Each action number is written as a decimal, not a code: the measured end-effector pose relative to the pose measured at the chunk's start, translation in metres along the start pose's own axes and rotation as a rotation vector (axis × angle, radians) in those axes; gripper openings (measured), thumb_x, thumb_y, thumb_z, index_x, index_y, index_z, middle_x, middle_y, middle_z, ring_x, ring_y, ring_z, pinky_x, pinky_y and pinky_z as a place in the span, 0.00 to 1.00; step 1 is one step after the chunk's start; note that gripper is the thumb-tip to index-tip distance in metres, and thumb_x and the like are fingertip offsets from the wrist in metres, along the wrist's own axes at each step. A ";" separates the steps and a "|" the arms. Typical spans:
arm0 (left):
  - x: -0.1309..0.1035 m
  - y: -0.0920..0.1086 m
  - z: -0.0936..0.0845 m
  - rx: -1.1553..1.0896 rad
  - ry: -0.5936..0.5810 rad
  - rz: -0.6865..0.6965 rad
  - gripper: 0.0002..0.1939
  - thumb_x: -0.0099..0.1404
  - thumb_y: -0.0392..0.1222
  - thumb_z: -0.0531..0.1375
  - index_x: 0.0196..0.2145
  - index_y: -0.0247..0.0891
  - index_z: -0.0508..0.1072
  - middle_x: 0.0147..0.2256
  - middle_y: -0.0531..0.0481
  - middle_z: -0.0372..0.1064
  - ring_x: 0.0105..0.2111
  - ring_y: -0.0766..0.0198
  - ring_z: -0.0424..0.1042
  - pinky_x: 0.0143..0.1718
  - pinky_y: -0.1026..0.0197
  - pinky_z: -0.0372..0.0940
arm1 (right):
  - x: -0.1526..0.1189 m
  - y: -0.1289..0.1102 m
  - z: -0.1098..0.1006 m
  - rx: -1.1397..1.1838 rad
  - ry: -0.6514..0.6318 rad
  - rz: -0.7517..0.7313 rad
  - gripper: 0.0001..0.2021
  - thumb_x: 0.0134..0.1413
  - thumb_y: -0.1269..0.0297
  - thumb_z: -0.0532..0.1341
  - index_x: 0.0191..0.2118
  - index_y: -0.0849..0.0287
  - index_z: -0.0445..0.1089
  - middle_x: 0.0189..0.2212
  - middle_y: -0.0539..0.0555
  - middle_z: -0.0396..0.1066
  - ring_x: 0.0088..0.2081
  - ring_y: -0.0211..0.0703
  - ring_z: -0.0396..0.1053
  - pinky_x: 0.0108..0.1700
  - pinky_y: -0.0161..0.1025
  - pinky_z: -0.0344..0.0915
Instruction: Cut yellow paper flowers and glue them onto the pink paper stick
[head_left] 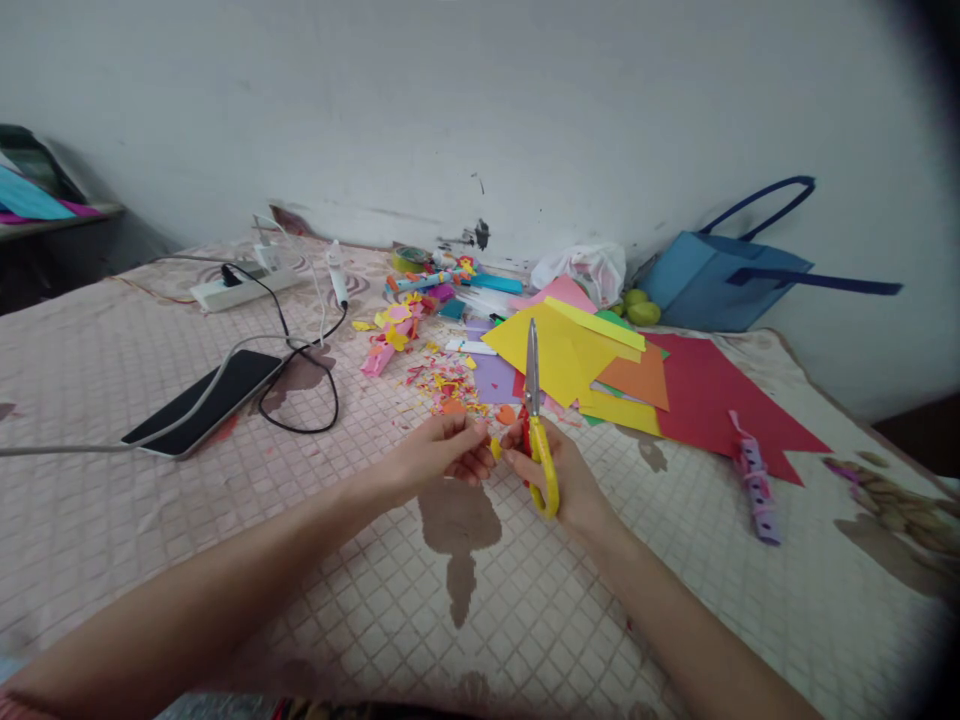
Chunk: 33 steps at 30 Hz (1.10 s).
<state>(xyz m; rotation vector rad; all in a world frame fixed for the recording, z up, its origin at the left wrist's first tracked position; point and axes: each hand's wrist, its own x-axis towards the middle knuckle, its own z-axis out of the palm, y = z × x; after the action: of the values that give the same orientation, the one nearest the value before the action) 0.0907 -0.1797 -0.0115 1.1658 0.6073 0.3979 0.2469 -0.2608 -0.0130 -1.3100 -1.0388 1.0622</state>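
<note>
My right hand (570,475) is closed around a pair of scissors (532,375) with yellow handles, blades pointing away from me toward the paper pile. A small piece of yellow paper (495,448) sits between the fingertips of both hands. My left hand (450,450) has its fingers curled, with the thumb and fingertips at the left side of this piece. Just beyond the hands lie small orange paper pieces (506,414) and a scatter of paper scraps (446,385).
Behind the scissors are yellow sheets (566,350) and a red sheet (724,400). A decorated purple paper roll (759,490) lies right. Left are a black phone-like device (206,400), cables and a power strip (244,287). A blue bag (724,280) stands by the wall.
</note>
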 end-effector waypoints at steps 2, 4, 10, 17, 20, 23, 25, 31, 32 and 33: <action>-0.002 0.002 0.002 -0.118 -0.020 -0.114 0.17 0.60 0.53 0.59 0.32 0.32 0.69 0.27 0.46 0.72 0.24 0.67 0.72 0.26 0.64 0.66 | 0.000 -0.001 0.000 -0.051 0.005 -0.067 0.14 0.39 0.62 0.68 0.32 0.57 0.63 0.28 0.48 0.66 0.29 0.37 0.63 0.32 0.36 0.60; -0.003 0.003 0.003 -0.204 -0.059 -0.193 0.14 0.59 0.48 0.61 0.32 0.31 0.70 0.28 0.45 0.72 0.25 0.67 0.72 0.27 0.66 0.66 | -0.001 0.000 0.000 -0.080 -0.010 -0.102 0.14 0.40 0.63 0.68 0.33 0.56 0.63 0.29 0.48 0.67 0.31 0.38 0.65 0.35 0.37 0.62; -0.003 0.000 0.005 -0.325 -0.041 -0.187 0.12 0.51 0.32 0.67 0.34 0.31 0.71 0.25 0.52 0.69 0.23 0.74 0.69 0.27 0.71 0.65 | -0.004 0.000 0.002 -0.096 -0.022 -0.136 0.14 0.42 0.62 0.67 0.34 0.55 0.63 0.29 0.48 0.67 0.30 0.39 0.64 0.32 0.37 0.63; 0.001 -0.002 0.005 -0.161 0.094 0.064 0.14 0.50 0.39 0.68 0.32 0.33 0.69 0.23 0.52 0.70 0.24 0.71 0.69 0.27 0.68 0.63 | -0.003 -0.004 0.001 -0.013 0.051 0.023 0.16 0.42 0.54 0.67 0.32 0.56 0.61 0.23 0.44 0.61 0.19 0.31 0.55 0.20 0.32 0.53; -0.001 -0.001 0.005 -0.078 0.113 0.100 0.12 0.52 0.40 0.67 0.30 0.33 0.69 0.23 0.53 0.70 0.24 0.71 0.69 0.28 0.67 0.63 | -0.002 -0.003 0.001 0.026 0.037 0.070 0.18 0.39 0.54 0.68 0.31 0.56 0.61 0.20 0.42 0.58 0.18 0.30 0.53 0.20 0.31 0.51; -0.003 -0.002 0.006 -0.019 0.117 0.118 0.11 0.52 0.40 0.66 0.29 0.33 0.69 0.23 0.54 0.69 0.24 0.72 0.67 0.28 0.67 0.62 | -0.001 -0.002 0.002 0.050 0.016 0.079 0.19 0.37 0.55 0.69 0.30 0.56 0.61 0.20 0.43 0.58 0.19 0.30 0.53 0.20 0.32 0.51; -0.003 -0.002 0.007 0.005 0.109 0.118 0.11 0.53 0.41 0.66 0.29 0.33 0.69 0.23 0.54 0.68 0.23 0.72 0.67 0.28 0.67 0.62 | -0.001 -0.002 0.004 0.055 0.011 0.097 0.19 0.36 0.54 0.69 0.30 0.56 0.61 0.21 0.43 0.58 0.19 0.30 0.53 0.20 0.32 0.51; -0.003 0.004 0.003 -0.029 0.149 0.124 0.12 0.52 0.38 0.66 0.33 0.33 0.68 0.26 0.53 0.69 0.27 0.70 0.69 0.29 0.67 0.63 | -0.005 -0.004 -0.001 0.001 -0.040 0.121 0.18 0.45 0.49 0.64 0.32 0.56 0.60 0.20 0.43 0.57 0.19 0.32 0.55 0.21 0.32 0.54; -0.003 0.006 0.001 -0.043 0.157 0.141 0.13 0.52 0.38 0.66 0.34 0.33 0.68 0.27 0.53 0.69 0.28 0.70 0.70 0.30 0.67 0.63 | -0.006 -0.003 -0.004 -0.025 -0.063 0.110 0.17 0.48 0.48 0.62 0.32 0.56 0.60 0.20 0.44 0.56 0.19 0.32 0.56 0.21 0.33 0.54; -0.003 0.009 -0.001 -0.059 0.159 0.161 0.14 0.52 0.38 0.67 0.35 0.33 0.68 0.28 0.52 0.70 0.29 0.70 0.70 0.32 0.66 0.64 | -0.006 -0.003 -0.007 -0.056 -0.093 0.095 0.17 0.50 0.47 0.60 0.32 0.56 0.61 0.20 0.44 0.56 0.20 0.33 0.56 0.22 0.33 0.54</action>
<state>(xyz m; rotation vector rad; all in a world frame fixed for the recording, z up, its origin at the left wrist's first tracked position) 0.0878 -0.1774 -0.0030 1.1367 0.6371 0.6468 0.2528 -0.2686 -0.0103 -1.3778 -1.0908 1.1820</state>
